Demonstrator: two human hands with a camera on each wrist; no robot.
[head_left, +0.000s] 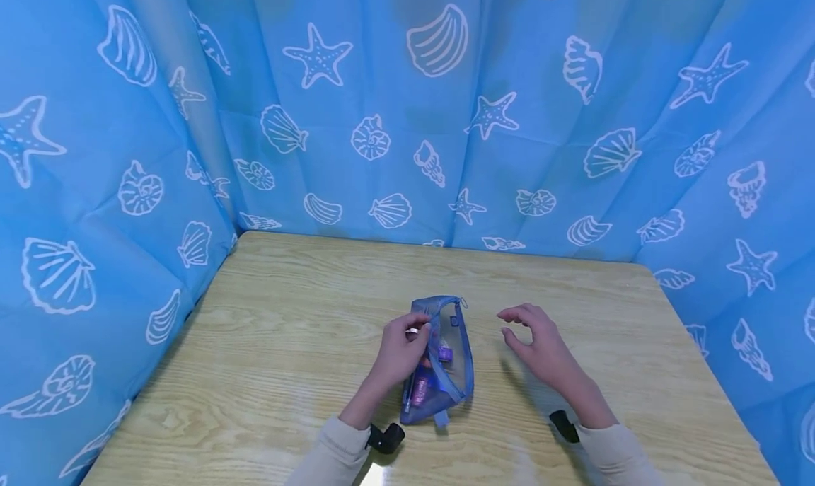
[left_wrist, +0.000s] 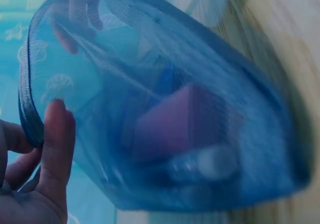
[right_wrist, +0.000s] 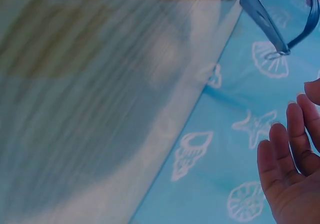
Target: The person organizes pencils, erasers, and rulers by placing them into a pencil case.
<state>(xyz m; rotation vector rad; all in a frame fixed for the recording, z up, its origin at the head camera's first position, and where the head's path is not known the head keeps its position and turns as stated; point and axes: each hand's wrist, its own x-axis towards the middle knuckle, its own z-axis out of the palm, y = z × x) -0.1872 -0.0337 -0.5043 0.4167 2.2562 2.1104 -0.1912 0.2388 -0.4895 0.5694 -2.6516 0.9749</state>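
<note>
A blue mesh zip pouch [head_left: 433, 405] stands on the table with its top unzipped and spread wide. My left hand [head_left: 401, 346] pinches the zipper edge on the pouch's left side between thumb and fingers. Through the mesh in the left wrist view show a pink box-like thing [left_wrist: 167, 126] and a small tube with a white end [left_wrist: 217, 161], both blurred. A purple-capped item [head_left: 445, 354] sits inside near the opening. To the right of the pouch, my right hand [head_left: 541, 344] hovers over the table, fingers loosely bent and holding nothing. The zipper pull [right_wrist: 277, 54] hangs at the pouch's end.
The pouch rests on a light wood-grain table [head_left: 286, 309]. A blue curtain [head_left: 395, 90] with white shells and starfish rises behind the table and along both sides. Black straps with camera mounts [head_left: 386, 438] sit at the wrists.
</note>
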